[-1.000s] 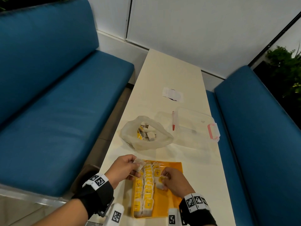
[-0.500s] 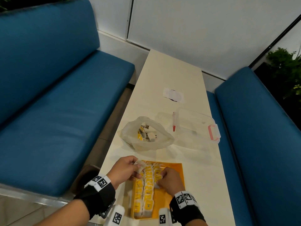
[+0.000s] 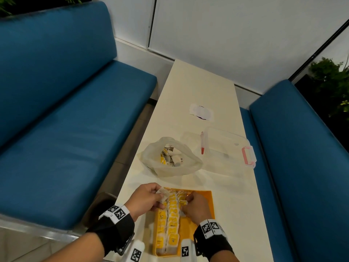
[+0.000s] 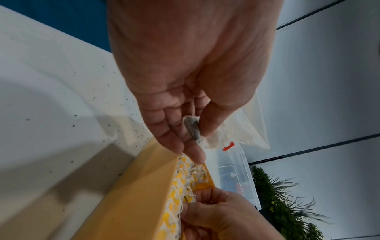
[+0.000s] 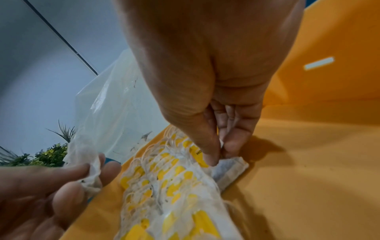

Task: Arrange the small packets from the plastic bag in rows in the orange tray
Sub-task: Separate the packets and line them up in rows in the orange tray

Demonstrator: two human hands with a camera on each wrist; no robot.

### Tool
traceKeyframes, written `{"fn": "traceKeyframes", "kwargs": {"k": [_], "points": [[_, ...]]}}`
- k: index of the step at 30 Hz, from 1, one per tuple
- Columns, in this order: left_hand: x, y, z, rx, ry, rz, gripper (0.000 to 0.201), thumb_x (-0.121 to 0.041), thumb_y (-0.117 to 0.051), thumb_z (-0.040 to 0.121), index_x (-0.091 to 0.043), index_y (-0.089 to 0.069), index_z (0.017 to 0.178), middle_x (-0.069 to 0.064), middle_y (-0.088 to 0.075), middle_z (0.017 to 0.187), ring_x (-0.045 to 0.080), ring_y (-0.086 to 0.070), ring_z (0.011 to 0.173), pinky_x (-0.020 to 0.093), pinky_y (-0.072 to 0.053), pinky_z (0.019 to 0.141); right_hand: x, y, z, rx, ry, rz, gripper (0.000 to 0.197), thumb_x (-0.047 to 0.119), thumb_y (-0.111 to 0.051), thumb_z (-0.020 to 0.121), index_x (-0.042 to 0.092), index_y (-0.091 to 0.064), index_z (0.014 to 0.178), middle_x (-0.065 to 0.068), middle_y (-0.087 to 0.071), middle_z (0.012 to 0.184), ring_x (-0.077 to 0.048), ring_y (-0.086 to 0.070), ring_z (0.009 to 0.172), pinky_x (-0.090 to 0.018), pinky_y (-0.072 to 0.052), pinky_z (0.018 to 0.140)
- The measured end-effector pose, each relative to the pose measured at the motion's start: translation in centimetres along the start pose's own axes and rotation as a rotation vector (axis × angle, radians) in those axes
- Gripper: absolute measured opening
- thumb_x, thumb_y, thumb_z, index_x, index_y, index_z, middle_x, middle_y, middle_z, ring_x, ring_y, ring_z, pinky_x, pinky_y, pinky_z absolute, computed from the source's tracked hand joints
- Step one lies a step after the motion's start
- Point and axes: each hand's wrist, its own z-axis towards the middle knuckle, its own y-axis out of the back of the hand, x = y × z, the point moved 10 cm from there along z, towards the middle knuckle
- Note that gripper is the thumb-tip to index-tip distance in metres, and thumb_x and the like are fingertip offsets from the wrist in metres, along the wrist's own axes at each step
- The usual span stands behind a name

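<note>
Small white paper packets with yellow tags and loose strings (image 3: 172, 222) sit in two packed rows along the left side of the shallow orange plastic tray (image 3: 204, 207), bottom centre of the head view; right part of the tray floor is bare. Right hand (image 3: 196, 207) has thumb and fingers (image 5: 207, 146) pinched on one white packet (image 5: 230, 167) at the right edge of the rows, on the tray floor, apparently starting a third row. Left hand (image 3: 145, 200) holds another small packet (image 4: 192, 126) between thumb and fingers above the tray's upper-left corner. More packets remain in the crumpled translucent plastic bag (image 3: 170, 157), mid-frame on the cream table (image 3: 200, 87), so the job looks partly done. Handling judgement: packets are very light, soft, thin paper; they crush and flop easily and look tearable. The strings tangle with neighbours, so lift straight up. Best hold is a light pinch on the flat body or the top seam, not the string. Beyond the bag, right of centre: clear plastic lidded box with pink latch (image 3: 230, 152), red-tipped pen (image 3: 202, 142) by its left edge, and a white paper patch (image 3: 201, 112) further up. Blue padded benches (image 3: 66, 110) on both sides.
</note>
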Motion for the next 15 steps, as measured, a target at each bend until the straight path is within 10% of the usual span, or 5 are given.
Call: {"fn": "traceKeyframes", "kwargs": {"k": [8, 15], "points": [[-0.5, -0.5, 0.0, 0.092, -0.004, 0.03, 0.017, -0.009, -0.06, 0.099, -0.013, -0.074, 0.107, 0.009, -0.067, 0.082, 0.014, -0.061, 0.063, 0.024, -0.048, 0.056, 3.6, 3.4, -3.0, -0.102, 0.232, 0.13, 0.026, 0.004, -0.065, 0.084, 0.026, -0.063, 0.097, 0.008, -0.066, 0.088, -0.011, -0.063, 0.079, -0.016, -0.049, 0.068], [-0.4, -2.6, -0.5, 0.224, 0.082, -0.111, 0.025, -0.004, -0.059, 0.096, -0.015, -0.065, 0.118, 0.006, -0.059, 0.07, 0.013, -0.049, 0.052, 0.024, -0.036, 0.048, 9.2, 3.4, -6.8, 0.205, 0.547, 0.352, 0.04, -0.004, -0.069, 0.082, 0.026, -0.072, 0.108, 0.012, -0.069, 0.111, -0.007, -0.058, 0.075, -0.016, -0.047, 0.065]]}}
